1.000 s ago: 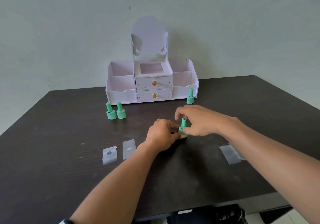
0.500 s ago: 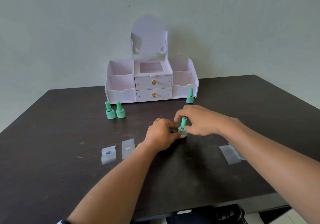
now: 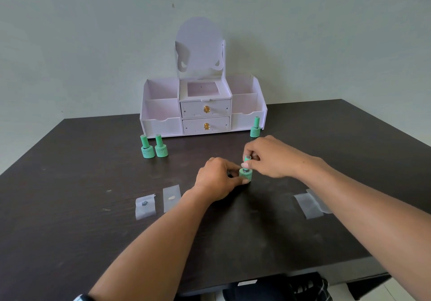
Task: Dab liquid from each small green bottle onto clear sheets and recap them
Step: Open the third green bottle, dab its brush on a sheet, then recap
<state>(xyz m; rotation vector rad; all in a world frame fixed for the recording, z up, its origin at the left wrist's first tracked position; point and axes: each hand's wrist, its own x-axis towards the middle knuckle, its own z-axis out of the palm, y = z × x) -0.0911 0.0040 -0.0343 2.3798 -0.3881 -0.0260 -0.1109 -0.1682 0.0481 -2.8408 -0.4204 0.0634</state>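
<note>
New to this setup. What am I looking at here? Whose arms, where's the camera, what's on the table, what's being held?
No machine here: these are a person's two bare arms, filmed by a wide-angle camera worn on their head, looking forward and down. The left hand steadies the base of a small green bottle standing on the dark table. The right hand has its grip on that bottle's cap. Further back stand a pair of green bottles and a single one, in front of a pale organizer with two drawers. Near the person lie clear sheets: two on the left, each with a dab on it, and overlapping ones on the right with no dab that I can see.
</note>
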